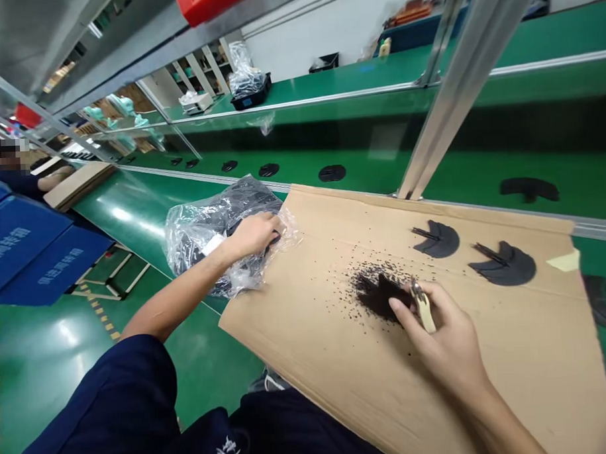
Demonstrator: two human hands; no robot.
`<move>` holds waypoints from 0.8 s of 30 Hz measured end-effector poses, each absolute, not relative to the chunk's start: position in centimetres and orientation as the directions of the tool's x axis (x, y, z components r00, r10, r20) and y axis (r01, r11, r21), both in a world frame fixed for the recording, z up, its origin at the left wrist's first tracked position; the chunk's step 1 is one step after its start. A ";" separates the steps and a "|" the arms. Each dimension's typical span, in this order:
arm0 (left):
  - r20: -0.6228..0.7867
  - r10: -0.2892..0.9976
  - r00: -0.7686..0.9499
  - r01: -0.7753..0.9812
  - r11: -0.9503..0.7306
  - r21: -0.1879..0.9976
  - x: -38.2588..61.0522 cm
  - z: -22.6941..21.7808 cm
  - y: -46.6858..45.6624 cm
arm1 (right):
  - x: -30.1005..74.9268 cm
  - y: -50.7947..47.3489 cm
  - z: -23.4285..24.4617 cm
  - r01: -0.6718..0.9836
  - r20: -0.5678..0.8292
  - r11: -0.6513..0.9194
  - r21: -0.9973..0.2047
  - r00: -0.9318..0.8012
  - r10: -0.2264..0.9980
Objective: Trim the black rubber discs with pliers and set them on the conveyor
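My left hand reaches into a clear plastic bag of black parts at the left edge of a cardboard sheet; its fingers are curled inside the bag, and what they grip is hidden. My right hand rests on the cardboard, closed around a small pale-handled tool, beside a black part lying in a patch of black crumbs. Two finished-looking black fan-shaped parts lie farther back on the sheet.
Behind the cardboard runs a green conveyor belt carrying several black parts. A slanted metal post rises from the rail. Blue boxes stand at left; another person's arm rests on a far board.
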State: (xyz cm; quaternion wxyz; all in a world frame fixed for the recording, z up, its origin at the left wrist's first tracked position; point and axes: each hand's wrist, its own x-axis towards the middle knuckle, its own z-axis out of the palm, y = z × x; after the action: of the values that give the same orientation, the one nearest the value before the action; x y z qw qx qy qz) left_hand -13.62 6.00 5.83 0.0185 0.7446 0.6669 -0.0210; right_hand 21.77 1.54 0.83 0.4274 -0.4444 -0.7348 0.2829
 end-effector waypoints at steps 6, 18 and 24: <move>0.049 0.987 0.155 0.986 -0.157 0.046 -14.9 6.5 5.6 | 22.4 2.2 0.5 0.283 0.217 0.239 -0.929 -0.109 0.970; 0.704 0.535 0.467 0.472 -0.824 0.313 -0.3 1.4 0.5 | 20.9 0.6 0.8 -0.267 -0.277 -0.307 -0.914 -0.143 0.950; 0.674 0.592 0.442 0.336 -0.806 0.487 0.6 0.2 0.6 | 20.9 0.4 0.8 -0.286 -0.254 -0.303 -0.909 -0.197 0.947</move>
State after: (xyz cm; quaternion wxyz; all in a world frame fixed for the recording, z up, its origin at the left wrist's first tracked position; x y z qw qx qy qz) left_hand 0.60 0.62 0.21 0.1424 0.8372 0.2770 0.4496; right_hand 20.94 0.36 0.79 0.4558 -0.4404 -0.3752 0.6764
